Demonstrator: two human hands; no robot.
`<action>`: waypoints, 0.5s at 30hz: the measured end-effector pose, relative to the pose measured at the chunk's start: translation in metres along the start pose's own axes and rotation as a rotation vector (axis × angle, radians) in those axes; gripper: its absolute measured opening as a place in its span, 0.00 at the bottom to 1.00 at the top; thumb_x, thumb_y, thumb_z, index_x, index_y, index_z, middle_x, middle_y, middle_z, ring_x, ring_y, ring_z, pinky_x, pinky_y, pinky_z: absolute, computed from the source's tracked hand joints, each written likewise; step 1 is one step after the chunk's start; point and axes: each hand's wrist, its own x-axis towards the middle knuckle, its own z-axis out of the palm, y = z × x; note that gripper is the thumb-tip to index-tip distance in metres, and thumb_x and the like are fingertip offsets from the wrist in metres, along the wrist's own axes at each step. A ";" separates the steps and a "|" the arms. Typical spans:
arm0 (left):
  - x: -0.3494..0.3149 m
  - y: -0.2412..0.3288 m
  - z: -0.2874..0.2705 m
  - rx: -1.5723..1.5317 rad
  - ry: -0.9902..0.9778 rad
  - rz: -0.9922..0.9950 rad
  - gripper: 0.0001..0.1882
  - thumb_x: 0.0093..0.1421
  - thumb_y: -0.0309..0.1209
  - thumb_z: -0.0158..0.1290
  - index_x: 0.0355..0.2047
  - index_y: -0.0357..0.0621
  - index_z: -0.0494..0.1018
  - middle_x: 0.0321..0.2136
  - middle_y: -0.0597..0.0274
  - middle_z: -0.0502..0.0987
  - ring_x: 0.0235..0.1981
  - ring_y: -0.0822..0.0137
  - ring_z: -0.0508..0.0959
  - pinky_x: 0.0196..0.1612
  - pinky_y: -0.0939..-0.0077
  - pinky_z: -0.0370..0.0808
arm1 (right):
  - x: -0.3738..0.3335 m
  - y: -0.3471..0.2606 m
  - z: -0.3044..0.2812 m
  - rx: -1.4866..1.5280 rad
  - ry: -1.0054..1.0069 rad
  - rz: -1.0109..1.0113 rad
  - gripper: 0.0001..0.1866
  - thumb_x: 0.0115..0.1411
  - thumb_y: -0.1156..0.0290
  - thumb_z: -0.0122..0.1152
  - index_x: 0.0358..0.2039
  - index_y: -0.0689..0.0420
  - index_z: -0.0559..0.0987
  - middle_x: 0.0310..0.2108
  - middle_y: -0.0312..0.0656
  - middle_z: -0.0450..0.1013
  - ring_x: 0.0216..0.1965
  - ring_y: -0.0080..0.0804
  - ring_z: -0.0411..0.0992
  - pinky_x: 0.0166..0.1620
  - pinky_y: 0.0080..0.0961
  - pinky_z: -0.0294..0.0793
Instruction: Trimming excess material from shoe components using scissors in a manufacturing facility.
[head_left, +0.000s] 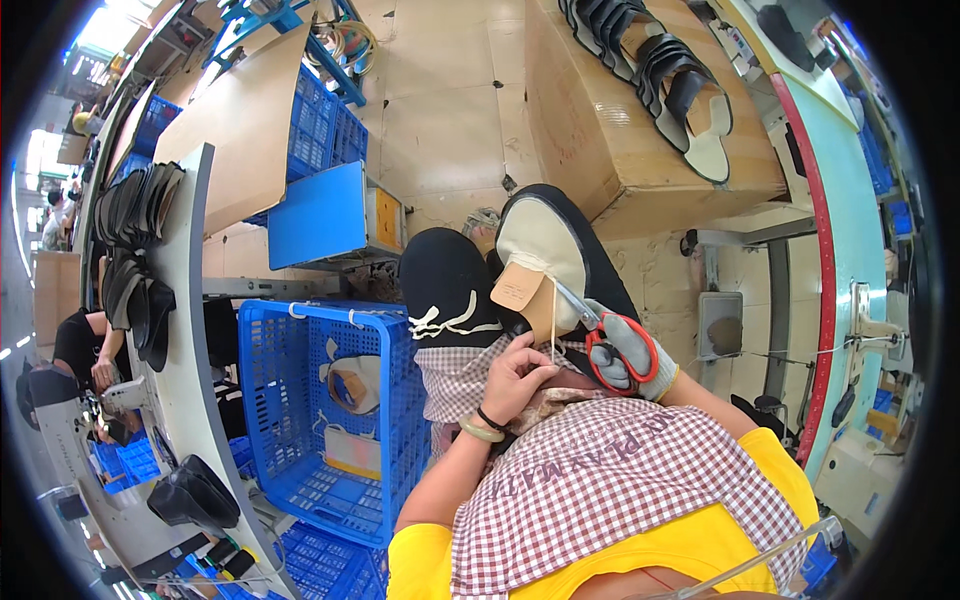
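Nearest us, our checked apron (620,470) spreads to the right of the blue crate (402,410). Just right of that crate, our bare left hand (512,385) has thumb and forefinger closed together on the lower end of a pale strip (554,325). Farther right of the crate, our gloved right hand (632,350) is wrapped through the red loops of the scissors (575,303), fingers curled; the blades point toward the strip, and we cannot tell how far apart they stand. The shoe piece (545,238), cream-lined with a dark edge, lies on our lap, right of the crate, with a tan tab (516,288) at its near end. Between it and the crate, white strings (460,321) lie on dark cloth (440,270). In the crate we see pale pieces (350,445). Left of the crate, a bench (190,280) carries stacked dark pieces (140,205). Beyond the crate stand a blue box (315,215) and cardboard (240,130); beyond and to its right, a carton (570,120) bears a row of shoe parts (685,95). Far to the crate's right stands a teal table (850,200) with a red edge.
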 end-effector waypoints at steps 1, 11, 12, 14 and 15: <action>-0.003 0.004 -0.001 -0.007 0.009 0.001 0.03 0.52 0.21 0.60 0.28 0.37 0.77 0.56 0.52 0.63 0.42 0.76 0.73 0.40 0.85 0.71 | -0.001 -0.002 0.003 -0.012 -0.002 0.021 0.30 0.66 0.52 0.47 0.64 0.48 0.56 0.23 0.31 0.66 0.15 0.12 0.58 0.17 0.08 0.56; -0.019 0.071 0.001 0.478 0.318 0.478 0.03 0.56 0.20 0.51 0.32 0.36 0.68 0.51 0.44 0.71 0.53 0.48 0.71 0.58 0.66 0.63 | 0.002 -0.016 -0.001 -0.234 -0.114 0.026 0.34 0.65 0.52 0.48 0.66 0.50 0.51 0.23 0.32 0.66 0.16 0.13 0.57 0.18 0.09 0.56; -0.014 0.076 0.000 0.425 0.302 0.525 0.02 0.59 0.20 0.47 0.33 0.37 0.66 0.43 0.47 0.75 0.48 0.52 0.75 0.51 0.65 0.69 | 0.002 -0.015 -0.001 -0.267 -0.103 0.027 0.34 0.65 0.52 0.48 0.66 0.51 0.52 0.23 0.31 0.67 0.16 0.13 0.58 0.18 0.09 0.56; 0.000 0.087 0.003 0.392 0.322 0.317 0.01 0.59 0.21 0.47 0.32 0.37 0.66 0.38 0.48 0.76 0.43 0.52 0.76 0.46 0.64 0.71 | 0.001 -0.017 0.000 -0.305 -0.092 0.031 0.34 0.65 0.52 0.48 0.66 0.52 0.52 0.23 0.31 0.67 0.16 0.12 0.58 0.18 0.09 0.57; 0.011 0.091 0.005 0.356 0.329 0.112 0.02 0.60 0.23 0.47 0.32 0.38 0.66 0.33 0.50 0.76 0.38 0.52 0.77 0.40 0.63 0.72 | 0.000 -0.021 0.003 -0.340 -0.079 0.047 0.34 0.65 0.51 0.48 0.66 0.52 0.52 0.23 0.30 0.67 0.16 0.12 0.58 0.18 0.09 0.57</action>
